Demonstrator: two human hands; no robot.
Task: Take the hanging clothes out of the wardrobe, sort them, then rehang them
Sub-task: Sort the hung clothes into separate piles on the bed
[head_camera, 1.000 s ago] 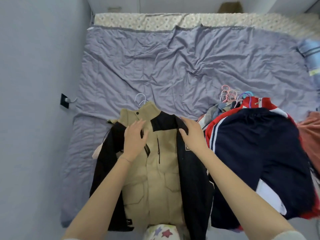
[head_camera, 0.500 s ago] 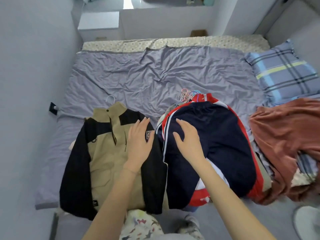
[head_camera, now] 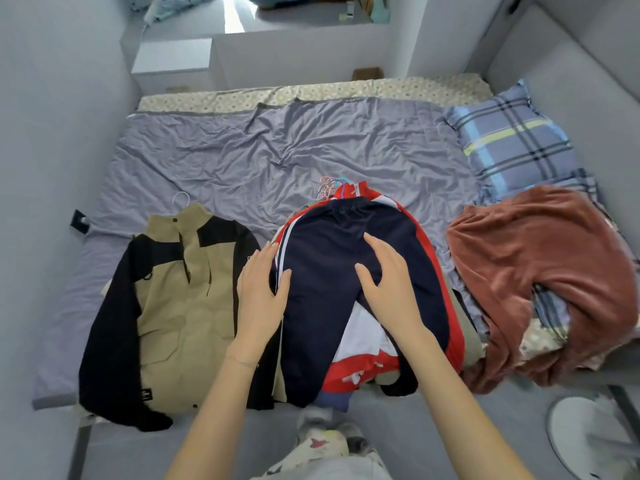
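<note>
Lying under right hand [head_camera: 388,282]: navy trousers [head_camera: 325,244]

No wording can be read anywhere. The tan and black jacket [head_camera: 166,306] bears a small label [head_camera: 147,393] with white marks, on black cloth near its lower edge, too small to make out. A second small badge [head_camera: 250,258] sits on its chest, right at the fingertips of the left hand [head_camera: 260,289], and it is equally illegible.

Soft daylight, wide-angle edge warp, slight blur
</note>
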